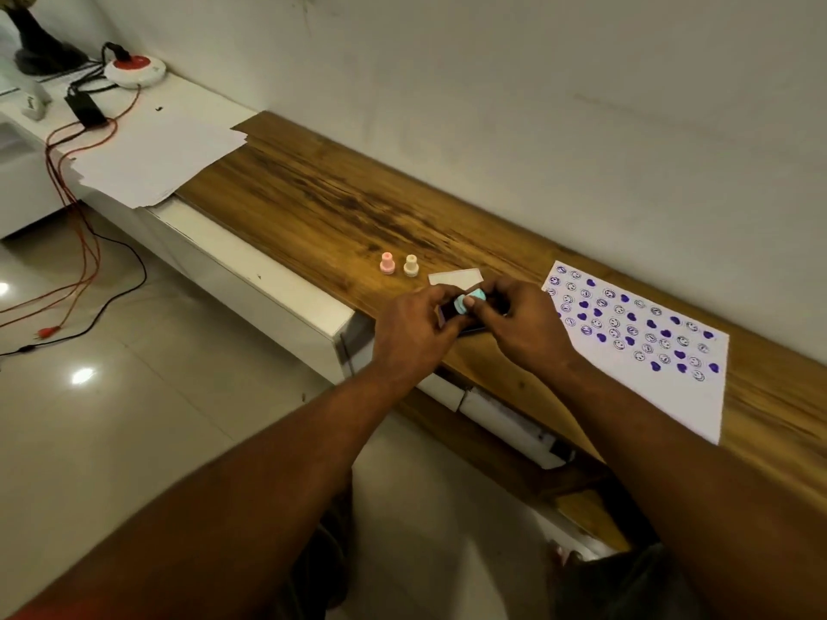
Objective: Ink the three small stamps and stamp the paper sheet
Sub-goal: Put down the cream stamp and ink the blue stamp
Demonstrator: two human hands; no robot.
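Observation:
My left hand grips a small dark ink pad at the front edge of the wooden shelf. A light blue stamp is pinched in my right hand and rests on the pad. Left of the hands, a pink stamp and a cream stamp stand upright on the wood. The paper sheet lies to the right, covered with several purple hearts and smiley prints. A small white lid or card lies just behind my hands.
The wooden shelf runs along a white wall. A stack of white sheets lies at its left end, beside a round white-and-red socket, a black adapter and red and black cables trailing to the tiled floor.

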